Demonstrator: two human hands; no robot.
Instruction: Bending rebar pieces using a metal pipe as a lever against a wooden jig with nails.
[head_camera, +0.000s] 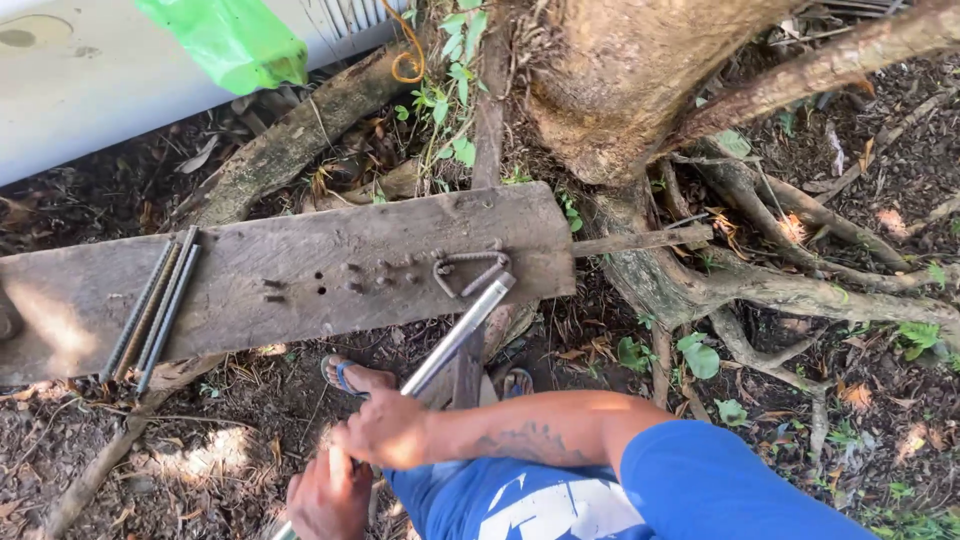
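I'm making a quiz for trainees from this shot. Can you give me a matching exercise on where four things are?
Things:
1. metal pipe
2. straight rods
3. bent rod
4. green plastic bag

Places:
A. top left, by the white sheet
B. left end of the plank
C. held in both hands
D. among the pegs at the plank's right end

Pairs: 1-C, 2-B, 3-D, 4-A

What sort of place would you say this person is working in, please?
Most likely an outdoor yard used as a makeshift workbench. A weathered wooden plank lies on bare soil and leaf litter beside a tree trunk with spreading roots, and both hands grip a metal pipe over it.
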